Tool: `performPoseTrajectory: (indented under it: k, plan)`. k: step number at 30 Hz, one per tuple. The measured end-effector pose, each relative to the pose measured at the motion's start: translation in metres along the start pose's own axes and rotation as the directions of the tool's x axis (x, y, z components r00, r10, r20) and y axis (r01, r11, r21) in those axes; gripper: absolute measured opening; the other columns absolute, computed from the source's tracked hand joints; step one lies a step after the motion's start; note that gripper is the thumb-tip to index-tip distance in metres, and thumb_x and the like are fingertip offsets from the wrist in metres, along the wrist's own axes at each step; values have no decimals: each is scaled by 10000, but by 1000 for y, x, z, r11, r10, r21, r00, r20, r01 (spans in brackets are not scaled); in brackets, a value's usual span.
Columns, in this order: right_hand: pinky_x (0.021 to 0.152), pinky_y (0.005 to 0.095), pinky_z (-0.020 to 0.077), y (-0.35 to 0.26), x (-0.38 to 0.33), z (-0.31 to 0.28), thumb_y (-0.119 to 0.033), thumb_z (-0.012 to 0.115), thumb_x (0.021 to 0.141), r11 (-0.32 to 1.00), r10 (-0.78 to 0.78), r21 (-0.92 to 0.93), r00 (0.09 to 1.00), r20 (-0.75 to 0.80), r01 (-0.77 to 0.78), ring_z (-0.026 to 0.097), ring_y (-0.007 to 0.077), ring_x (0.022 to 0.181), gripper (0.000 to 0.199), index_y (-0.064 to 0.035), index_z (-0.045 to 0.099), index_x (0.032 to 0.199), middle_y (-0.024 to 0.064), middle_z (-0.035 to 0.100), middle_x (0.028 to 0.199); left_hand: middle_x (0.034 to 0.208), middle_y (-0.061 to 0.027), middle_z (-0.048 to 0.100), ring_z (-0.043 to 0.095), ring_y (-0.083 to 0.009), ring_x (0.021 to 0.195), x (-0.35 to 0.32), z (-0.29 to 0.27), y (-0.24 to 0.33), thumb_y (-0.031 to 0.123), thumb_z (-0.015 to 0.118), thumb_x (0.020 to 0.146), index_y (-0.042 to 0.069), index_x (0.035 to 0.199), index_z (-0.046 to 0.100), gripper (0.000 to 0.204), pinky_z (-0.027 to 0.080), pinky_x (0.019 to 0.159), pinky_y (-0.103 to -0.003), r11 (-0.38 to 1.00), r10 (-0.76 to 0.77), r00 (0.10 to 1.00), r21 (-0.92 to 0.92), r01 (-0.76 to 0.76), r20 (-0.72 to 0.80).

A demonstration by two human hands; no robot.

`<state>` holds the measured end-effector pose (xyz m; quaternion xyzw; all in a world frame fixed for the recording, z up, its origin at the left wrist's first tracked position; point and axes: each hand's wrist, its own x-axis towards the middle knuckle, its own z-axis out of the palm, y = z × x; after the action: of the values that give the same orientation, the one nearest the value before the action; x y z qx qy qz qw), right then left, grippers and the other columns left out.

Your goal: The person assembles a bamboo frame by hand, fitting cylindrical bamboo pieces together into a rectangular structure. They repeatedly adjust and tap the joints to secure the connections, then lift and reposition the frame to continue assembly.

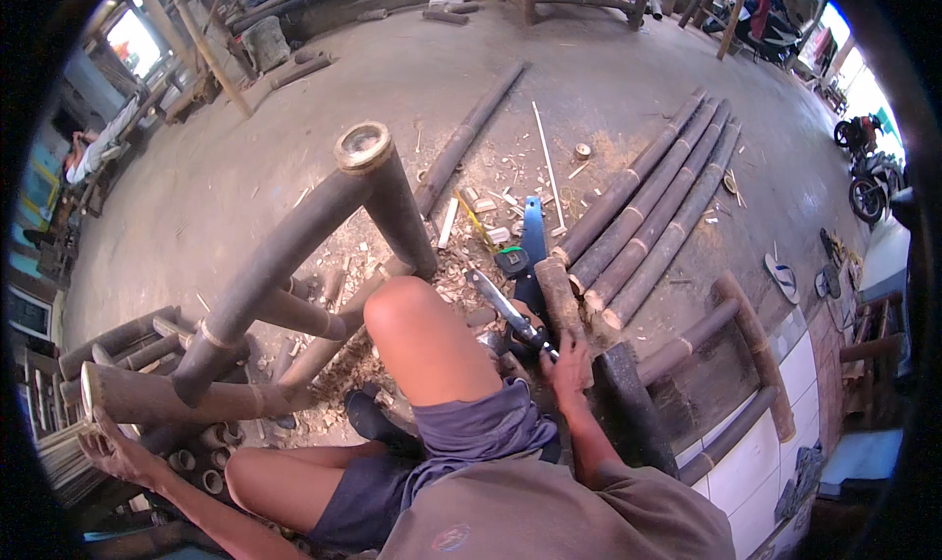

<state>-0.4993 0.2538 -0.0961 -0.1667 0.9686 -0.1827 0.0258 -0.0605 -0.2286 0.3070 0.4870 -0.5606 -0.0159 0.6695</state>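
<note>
At the far left, my left hand (pixel 116 454) is closed against the cut end of a thick pole in a dark bamboo frame (pixel 280 256). This frame rises beside my left knee, with a pale ring at its top joint. My right hand (pixel 569 369) is closed at the dark handle of a knife (pixel 505 307), whose pale blade slants up to the left. A short round wooden club (pixel 559 297) touches the fingers of that hand. Just beyond lie a blue-bladed saw (pixel 533 228) and a dark tape measure (pixel 511 261) with some yellow tape out.
Several long bamboo poles (pixel 659 207) lie ahead on the right, another pole (pixel 471 138) ahead. Wood chips (pixel 368 266) litter the floor. A low bamboo frame (pixel 756 354) stands on white tiles at my right. Sandals (pixel 782 278) and motorbikes (pixel 867 177) are farther right.
</note>
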Motion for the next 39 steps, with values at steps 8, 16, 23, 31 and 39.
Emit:
performPoseTrajectory:
  k: [8, 16, 23, 31, 39]
  plan:
    - [1050, 529, 459, 23, 38, -12, -568, 727, 820, 859, 466, 76, 834, 297, -507, 564, 460, 1275, 949, -136, 345, 1573, 262, 561, 1428, 1535, -225, 432, 481, -337, 1339, 1, 12, -82, 598, 716, 906, -29, 1577, 297, 1009, 391, 1124, -470, 946, -277, 882, -55, 321, 381]
    - [1084, 446, 428, -11, 42, -58, -494, 745, 850, 783, 198, 520, 930, 310, -341, 588, 361, 1275, 922, -57, 356, 1563, 241, 612, 1363, 1554, -187, 401, 447, -318, 1355, 2, 12, -110, 576, 730, 901, -21, 1582, 281, 1011, 362, 1144, -458, 947, -199, 876, -145, 288, 439]
    - [1120, 395, 410, -132, 129, -167, -389, 780, 877, 362, -190, 932, 976, 106, -30, 537, 277, 1313, 898, 16, 345, 1551, 195, 533, 1449, 1530, -176, 430, 466, -307, 1324, 2, 28, -116, 524, 740, 913, -4, 1585, 285, 968, 371, 1134, -441, 944, -115, 889, -229, 236, 443]
    - [948, 353, 536, -247, 166, -210, -429, 806, 847, 547, -397, 821, 914, 85, 162, 648, 252, 1113, 951, 81, 364, 1517, 186, 618, 1329, 1514, -171, 448, 476, -297, 1306, -6, 30, -110, 498, 744, 920, 5, 1584, 291, 943, 381, 1124, -431, 950, -119, 898, -214, 227, 424]
    - [1125, 403, 403, -232, 157, -184, -439, 792, 842, 612, -564, 668, 826, -6, 423, 543, 337, 1320, 959, 88, 364, 1520, 276, 551, 1429, 1355, -139, 583, 551, -237, 1191, -19, 35, -86, 401, 742, 953, -53, 1497, 404, 786, 458, 1028, -389, 900, -229, 863, -239, 364, 451]
